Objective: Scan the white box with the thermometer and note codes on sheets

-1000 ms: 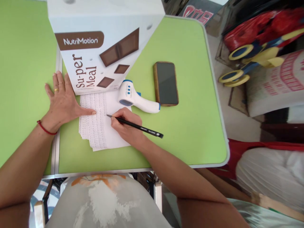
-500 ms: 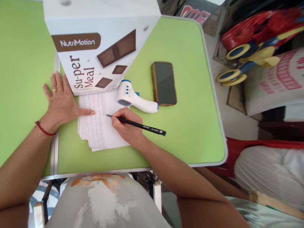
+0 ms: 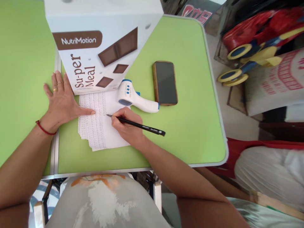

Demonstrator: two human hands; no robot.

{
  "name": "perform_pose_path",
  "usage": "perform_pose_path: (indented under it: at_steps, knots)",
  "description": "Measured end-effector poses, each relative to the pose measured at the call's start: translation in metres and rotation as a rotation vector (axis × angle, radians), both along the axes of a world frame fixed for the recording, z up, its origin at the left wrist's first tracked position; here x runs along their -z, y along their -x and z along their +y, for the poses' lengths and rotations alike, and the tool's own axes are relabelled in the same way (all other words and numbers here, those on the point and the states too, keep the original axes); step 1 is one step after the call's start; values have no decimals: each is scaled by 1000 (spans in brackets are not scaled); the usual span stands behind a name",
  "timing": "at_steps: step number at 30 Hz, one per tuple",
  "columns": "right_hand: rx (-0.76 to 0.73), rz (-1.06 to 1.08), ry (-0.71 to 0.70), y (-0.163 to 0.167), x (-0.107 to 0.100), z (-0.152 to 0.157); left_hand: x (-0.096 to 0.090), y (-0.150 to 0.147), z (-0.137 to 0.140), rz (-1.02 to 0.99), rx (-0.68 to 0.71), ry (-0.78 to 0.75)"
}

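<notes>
Between the fingers of my right hand (image 3: 129,125) is a black pencil (image 3: 142,126), its tip at the edge of the writing on a white sheet of paper (image 3: 114,134). Rows of small handwritten marks cover the left part of the stacked sheets. My left hand (image 3: 63,101) lies flat with fingers spread, its thumb on the paper and the rest on the table. A white NutriMotion box (image 3: 106,22) stands over the top of the sheets and hides their upper edge. Just above my right hand lies a white and blue infrared thermometer (image 3: 137,99).
A smartphone (image 3: 165,83) in a brown case lies right of the thermometer on the green folding table (image 3: 190,133). Beyond the table's right edge are a printed sack (image 3: 273,82), a blue and yellow wheeled object (image 3: 249,63) and another person's seated body (image 3: 266,167).
Both hands, the pencil and the paper keep nearly the same places. The view has shifted very slightly, so the box and phone appear a little to the right.
</notes>
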State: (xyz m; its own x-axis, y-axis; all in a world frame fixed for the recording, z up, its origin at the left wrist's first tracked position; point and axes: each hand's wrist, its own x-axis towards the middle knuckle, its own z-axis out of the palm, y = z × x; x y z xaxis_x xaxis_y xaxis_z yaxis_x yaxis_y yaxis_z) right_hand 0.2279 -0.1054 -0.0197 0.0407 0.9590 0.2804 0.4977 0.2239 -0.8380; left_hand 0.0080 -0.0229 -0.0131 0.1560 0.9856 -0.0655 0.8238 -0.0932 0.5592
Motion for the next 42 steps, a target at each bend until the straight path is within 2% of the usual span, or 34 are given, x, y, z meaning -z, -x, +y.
perform_pose_path:
  at_steps: [5,11,20,28,34,37,40,42]
  knots:
    - [-10,19,-27,0,0,1,12,6,2,-62,31,-108]
    - [-4,-3,-24,1,1,0,14,8,3,-17,19,-108]
    - [-14,-12,-11,0,1,0,18,10,5,-170,17,-108]
    - [-3,-14,-48,1,2,0,12,7,3,-143,29,-112]
    - [8,-73,-106,-2,2,0,-1,0,0,4,-11,-39]
    - [-53,-116,-209,-10,4,2,-10,-5,-2,115,-4,17]
    - [-218,-207,-366,-23,7,7,-19,-9,-4,201,-9,81]
    - [-319,-317,-413,-32,9,10,-22,-10,-5,222,-9,97]
